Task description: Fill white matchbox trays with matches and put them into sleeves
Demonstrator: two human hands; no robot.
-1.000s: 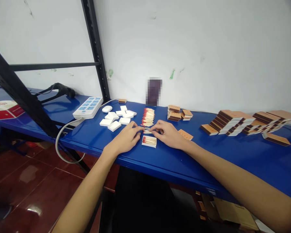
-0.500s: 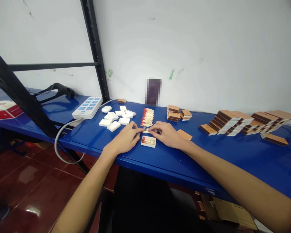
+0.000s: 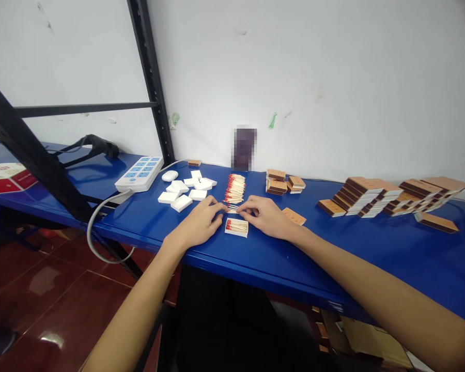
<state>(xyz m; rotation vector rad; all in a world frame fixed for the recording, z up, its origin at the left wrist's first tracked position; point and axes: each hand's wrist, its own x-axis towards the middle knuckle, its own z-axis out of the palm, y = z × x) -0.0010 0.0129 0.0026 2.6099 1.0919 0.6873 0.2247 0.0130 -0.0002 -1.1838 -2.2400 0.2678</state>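
Observation:
My left hand (image 3: 199,223) and my right hand (image 3: 266,215) rest on the blue shelf (image 3: 372,253), fingertips pinched from both sides on a small bundle of matches (image 3: 232,208). Just in front of that bundle lies an open white matchbox tray (image 3: 236,227) filled with red-tipped matches. Behind it spreads a larger pile of loose matches (image 3: 235,188). Several empty white trays (image 3: 186,188) lie to the left of my left hand. A brown matchbox sleeve (image 3: 293,215) lies flat beside my right wrist.
Rows of brown matchboxes (image 3: 366,196) line the right of the shelf, with a small stack (image 3: 281,182) behind my right hand. A white power strip (image 3: 139,173) with its cable, a black bag strap (image 3: 93,143) and black rack posts (image 3: 151,77) stand at left.
Both hands stay pinched on the small bundle of matches between them; only tiny finger shifts. The view has drifted slightly.

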